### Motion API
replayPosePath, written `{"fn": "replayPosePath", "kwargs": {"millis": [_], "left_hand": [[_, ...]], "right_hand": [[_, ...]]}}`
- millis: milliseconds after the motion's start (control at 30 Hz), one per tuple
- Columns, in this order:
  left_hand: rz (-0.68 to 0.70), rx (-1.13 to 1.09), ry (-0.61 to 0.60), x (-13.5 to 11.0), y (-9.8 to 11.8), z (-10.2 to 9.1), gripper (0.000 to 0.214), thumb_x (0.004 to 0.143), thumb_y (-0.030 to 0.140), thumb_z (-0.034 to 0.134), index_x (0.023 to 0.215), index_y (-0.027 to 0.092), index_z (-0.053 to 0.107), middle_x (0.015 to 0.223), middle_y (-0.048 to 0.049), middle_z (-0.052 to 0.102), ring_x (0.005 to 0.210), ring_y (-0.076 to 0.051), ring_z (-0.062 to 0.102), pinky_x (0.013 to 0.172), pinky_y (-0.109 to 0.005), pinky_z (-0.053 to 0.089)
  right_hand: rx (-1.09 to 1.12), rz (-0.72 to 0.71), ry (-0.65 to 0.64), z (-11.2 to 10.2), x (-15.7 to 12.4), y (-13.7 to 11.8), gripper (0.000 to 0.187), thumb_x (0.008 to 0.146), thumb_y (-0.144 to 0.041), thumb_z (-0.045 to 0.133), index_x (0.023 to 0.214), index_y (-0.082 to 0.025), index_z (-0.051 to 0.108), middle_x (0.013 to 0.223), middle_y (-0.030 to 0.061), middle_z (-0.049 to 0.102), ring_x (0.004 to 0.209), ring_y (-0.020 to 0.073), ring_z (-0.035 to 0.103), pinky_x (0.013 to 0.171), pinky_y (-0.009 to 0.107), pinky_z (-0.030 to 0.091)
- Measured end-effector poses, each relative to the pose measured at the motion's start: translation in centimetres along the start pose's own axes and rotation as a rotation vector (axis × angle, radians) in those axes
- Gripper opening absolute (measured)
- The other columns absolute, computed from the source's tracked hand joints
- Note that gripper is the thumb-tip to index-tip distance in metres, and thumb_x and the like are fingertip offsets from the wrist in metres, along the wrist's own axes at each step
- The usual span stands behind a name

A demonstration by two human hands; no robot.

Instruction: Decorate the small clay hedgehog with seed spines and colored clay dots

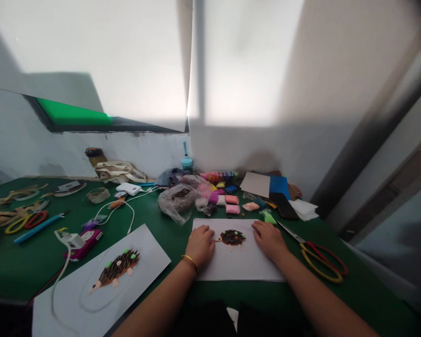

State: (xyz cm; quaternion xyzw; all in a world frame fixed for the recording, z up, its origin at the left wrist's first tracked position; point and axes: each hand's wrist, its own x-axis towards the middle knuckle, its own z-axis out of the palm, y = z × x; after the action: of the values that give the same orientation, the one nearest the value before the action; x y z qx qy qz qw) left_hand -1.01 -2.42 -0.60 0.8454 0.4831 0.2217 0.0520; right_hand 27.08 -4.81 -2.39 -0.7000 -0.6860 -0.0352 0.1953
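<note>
A white sheet of paper (259, 264) lies before me on the green table. On it is a small hedgehog picture (231, 237) with dark spines, green and orange dots, and a pale snout and feet. My left hand (200, 244), with a gold bangle (190, 263) at the wrist, lies over the sheet's left edge, fingers resting near the snout. Over the right side rests my right hand (269, 238), its fingers laid on the paper near the hedgehog's tail end. Neither hand grips anything that I can see.
A second sheet with a larger hedgehog (119, 267) lies at left, crossed by a white cable (58, 281). Red-and-yellow scissors (317, 256) lie at right. Clay packs (232, 209), a plastic bag (178, 199) and a black phone (282, 206) lie behind the sheet.
</note>
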Motion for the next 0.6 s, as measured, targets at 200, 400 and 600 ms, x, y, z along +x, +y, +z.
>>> {"fn": "replayPosePath", "kwargs": {"millis": [200, 400, 600], "left_hand": [[-0.026, -0.029, -0.013, 0.02, 0.06, -0.21, 0.03, 0.078, 0.024, 0.055, 0.107, 0.024, 0.061, 0.122, -0.0074, 0.054, 0.118, -0.023, 0.044, 0.102, -0.039, 0.03], [-0.019, -0.046, 0.004, 0.05, -0.14, -0.03, 0.028, 0.078, 0.024, 0.054, 0.105, 0.023, 0.062, 0.12, -0.0077, 0.056, 0.116, -0.022, 0.046, 0.102, -0.039, 0.031], [-0.017, -0.037, 0.006, 0.0, -0.14, 0.01, 0.027, 0.078, 0.023, 0.055, 0.105, 0.024, 0.062, 0.12, -0.007, 0.056, 0.117, -0.022, 0.045, 0.102, -0.038, 0.031]], "right_hand": [[-0.011, 0.0, -0.002, 0.23, 0.05, 0.13, 0.032, 0.086, -0.028, 0.043, 0.112, -0.024, 0.061, 0.124, 0.0039, 0.058, 0.113, 0.0201, 0.049, 0.096, 0.034, 0.035], [-0.008, -0.011, 0.01, 0.21, 0.02, 0.12, 0.032, 0.086, -0.029, 0.042, 0.111, -0.024, 0.061, 0.123, 0.004, 0.059, 0.113, 0.0201, 0.05, 0.096, 0.034, 0.035], [-0.011, -0.006, 0.011, 0.27, 0.08, 0.11, 0.032, 0.086, -0.029, 0.042, 0.112, -0.024, 0.061, 0.123, 0.0041, 0.059, 0.113, 0.02, 0.049, 0.096, 0.034, 0.035]]}}
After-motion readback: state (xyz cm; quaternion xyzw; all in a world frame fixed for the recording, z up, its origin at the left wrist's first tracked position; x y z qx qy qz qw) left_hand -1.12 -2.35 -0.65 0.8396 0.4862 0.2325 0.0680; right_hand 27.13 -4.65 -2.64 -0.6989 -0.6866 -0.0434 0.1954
